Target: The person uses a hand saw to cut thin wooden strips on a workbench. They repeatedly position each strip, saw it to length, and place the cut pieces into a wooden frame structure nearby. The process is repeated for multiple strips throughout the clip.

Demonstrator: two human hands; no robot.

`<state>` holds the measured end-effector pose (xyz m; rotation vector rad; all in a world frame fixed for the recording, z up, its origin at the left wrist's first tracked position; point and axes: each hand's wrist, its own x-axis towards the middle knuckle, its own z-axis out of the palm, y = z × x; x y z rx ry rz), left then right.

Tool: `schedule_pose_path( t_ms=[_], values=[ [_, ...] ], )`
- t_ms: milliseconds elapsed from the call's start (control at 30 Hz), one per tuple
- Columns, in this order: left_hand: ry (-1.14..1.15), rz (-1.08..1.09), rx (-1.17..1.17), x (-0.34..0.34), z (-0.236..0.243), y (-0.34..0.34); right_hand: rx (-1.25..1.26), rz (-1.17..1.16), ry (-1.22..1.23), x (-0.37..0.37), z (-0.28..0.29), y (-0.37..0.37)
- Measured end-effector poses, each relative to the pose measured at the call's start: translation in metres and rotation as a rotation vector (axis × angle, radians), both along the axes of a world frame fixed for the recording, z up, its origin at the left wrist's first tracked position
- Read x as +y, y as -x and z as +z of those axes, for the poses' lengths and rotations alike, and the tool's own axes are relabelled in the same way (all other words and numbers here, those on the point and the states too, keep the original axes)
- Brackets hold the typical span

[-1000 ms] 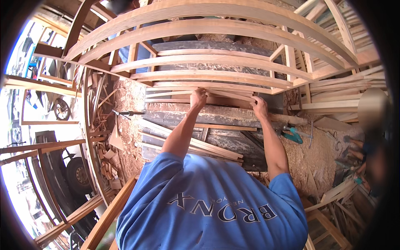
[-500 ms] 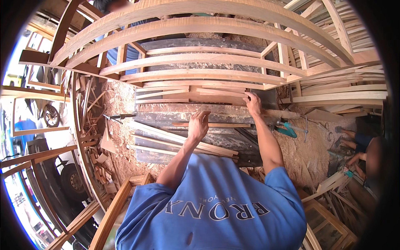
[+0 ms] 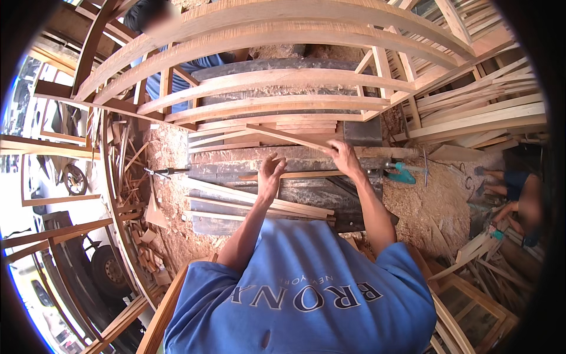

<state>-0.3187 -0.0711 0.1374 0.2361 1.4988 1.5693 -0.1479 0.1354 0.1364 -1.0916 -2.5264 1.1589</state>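
Observation:
My right hand [image 3: 344, 159] grips one end of a thin pale wooden strip [image 3: 289, 138], its fingers pinched on it. The strip slants away to the left, over the far part of a dark, worn workbench [image 3: 306, 192]. Beside it, my left hand [image 3: 271, 172] is raised with fingers loosely bent and apart, holding nothing. A narrow wooden strip [image 3: 312, 174] lies across the bench next to the left hand. Several more pale strips [image 3: 253, 198] fan out on the near left of the bench. Other short strips [image 3: 309, 127] lie together at its far side.
A large curved wooden frame [image 3: 265, 78] spans the far side, with a person [image 3: 150, 20] behind it. A black clamp [image 3: 168, 171] and a teal clamp [image 3: 401, 173] sit at the bench's ends. Stacked lumber [image 3: 483, 121] and another person [image 3: 525, 203] are at right.
My right hand has lifted the strip's end and drawn it nearer to me and slightly left, so it now slants. My left hand has shifted slightly left, its fingers spreading. The view has moved a little.

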Motion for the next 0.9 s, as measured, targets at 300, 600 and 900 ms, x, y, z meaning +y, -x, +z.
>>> schedule_pose_path(
  t_ms=[300,600,900],
  values=[
    [-0.343,0.252,-0.092,-0.039,0.081,-0.032,0.379,-0.028,1.543,-0.191,0.057,-0.010],
    [-0.493,0.470,-0.607,-0.069,0.074,-0.010,0.546,-0.002,0.799,-0.220,0.092,-0.026],
    [-0.563,0.363,-0.710,-0.083,0.083,-0.030,0.594,0.147,0.325,-0.244,0.102,-0.021]
  ],
)
